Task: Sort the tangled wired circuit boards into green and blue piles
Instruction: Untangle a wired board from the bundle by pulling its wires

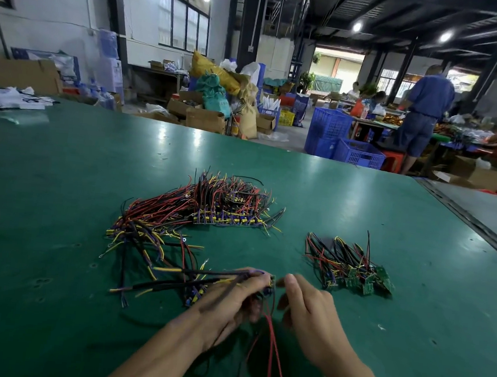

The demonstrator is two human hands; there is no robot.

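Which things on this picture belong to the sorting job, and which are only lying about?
Job:
tangled heap
blue-board pile
green-board pile
wired board held by the left hand
right hand

Lying about:
blue crates
cardboard boxes
white papers

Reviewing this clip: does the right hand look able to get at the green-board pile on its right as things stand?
Probably yes. The right hand is just left of the green-board pile, with only bare table between them; the wire bundle in the left hand lies on the other side.
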